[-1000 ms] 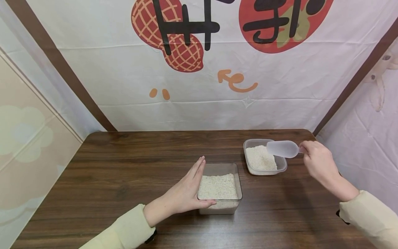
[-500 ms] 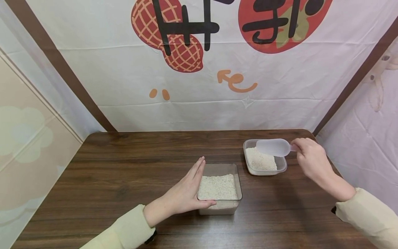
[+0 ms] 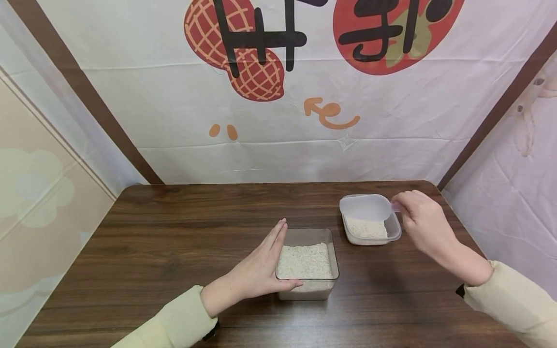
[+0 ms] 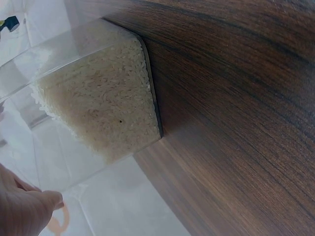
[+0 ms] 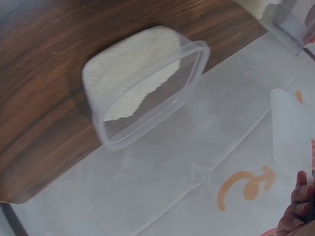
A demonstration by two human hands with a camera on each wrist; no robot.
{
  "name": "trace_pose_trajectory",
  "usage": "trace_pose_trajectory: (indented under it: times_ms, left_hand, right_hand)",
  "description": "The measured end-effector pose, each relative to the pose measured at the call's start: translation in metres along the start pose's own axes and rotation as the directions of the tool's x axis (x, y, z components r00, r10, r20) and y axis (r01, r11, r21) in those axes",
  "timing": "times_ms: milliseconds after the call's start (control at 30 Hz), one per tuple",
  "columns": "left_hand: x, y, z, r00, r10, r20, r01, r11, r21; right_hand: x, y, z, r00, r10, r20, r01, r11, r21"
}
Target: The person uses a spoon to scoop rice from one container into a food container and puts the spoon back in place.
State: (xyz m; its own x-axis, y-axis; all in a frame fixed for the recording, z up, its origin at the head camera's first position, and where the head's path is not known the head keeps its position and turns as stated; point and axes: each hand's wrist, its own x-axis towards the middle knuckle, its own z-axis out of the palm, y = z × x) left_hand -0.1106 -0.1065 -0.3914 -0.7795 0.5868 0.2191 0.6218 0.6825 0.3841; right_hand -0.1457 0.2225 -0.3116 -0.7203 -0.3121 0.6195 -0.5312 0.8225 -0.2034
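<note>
My right hand [image 3: 423,220] pinches the short handle of a translucent white scoop [image 3: 367,207]. The scoop hangs above a small clear plastic container [image 3: 393,232], and its bowl hides part of the white rice [image 5: 133,59] lying inside. In the right wrist view the scoop [image 5: 290,132] is at the right edge, apart from the container. Straight fingers of my left hand [image 3: 254,270] lie along the left side of a larger clear box [image 3: 334,263], its thumb across the front rim. Rice [image 4: 103,93] fills this box to well below its rim.
Both containers stand on a dark brown wooden table [image 3: 174,241], the small one behind and right of the larger. A white printed cloth [image 3: 270,159] hangs right behind the table's back edge. More cloth [image 3: 518,193] hangs at the right side.
My right hand has moved left with the scoop, from the small container's right side to above its left part, and the scoop's bowl has tilted. The left hand and larger box have stayed still.
</note>
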Motion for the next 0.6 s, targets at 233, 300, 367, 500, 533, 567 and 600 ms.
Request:
trace_pose_trajectory:
  times_ms: [233,300,367,500,533,567,600]
  left_hand:
    - [0.000,0.000,0.000,1.000,-0.004,-0.001,0.004,1.000,-0.003]
    - [0.000,0.000,0.000,1.000,-0.003,-0.004,0.003,1.000,-0.002]
    - [0.000,0.000,0.000,1.000,0.001,-0.006,-0.001,1.000,0.002]
    - [0.000,0.000,0.000,1.000,0.006,-0.009,-0.006,1.000,0.005]
    - [0.000,0.001,0.000,1.000,0.005,-0.008,-0.005,1.000,0.005]
    - [0.000,0.001,0.000,1.000,0.003,-0.007,-0.003,1.000,0.005]
    - [0.000,0.001,-0.001,1.000,0.003,-0.005,-0.003,1.000,0.005]
  right_hand:
    - [0.003,-0.014,-0.002,0.999,-0.040,0.008,0.040,0.999,0.026]
    - [0.004,-0.017,-0.003,0.999,-0.052,0.008,0.052,0.998,0.030]
    - [0.004,-0.019,-0.003,0.998,-0.066,0.008,0.065,0.997,0.034]
    - [0.005,-0.025,-0.002,0.995,-0.101,0.000,0.101,0.994,0.045]
    - [0.006,-0.026,-0.002,0.994,-0.112,-0.002,0.112,0.992,0.049]
    - [0.006,-0.027,-0.001,0.992,-0.124,-0.006,0.124,0.991,0.054]
    - [0.006,-0.028,-0.001,0.991,-0.136,-0.010,0.136,0.989,0.059]
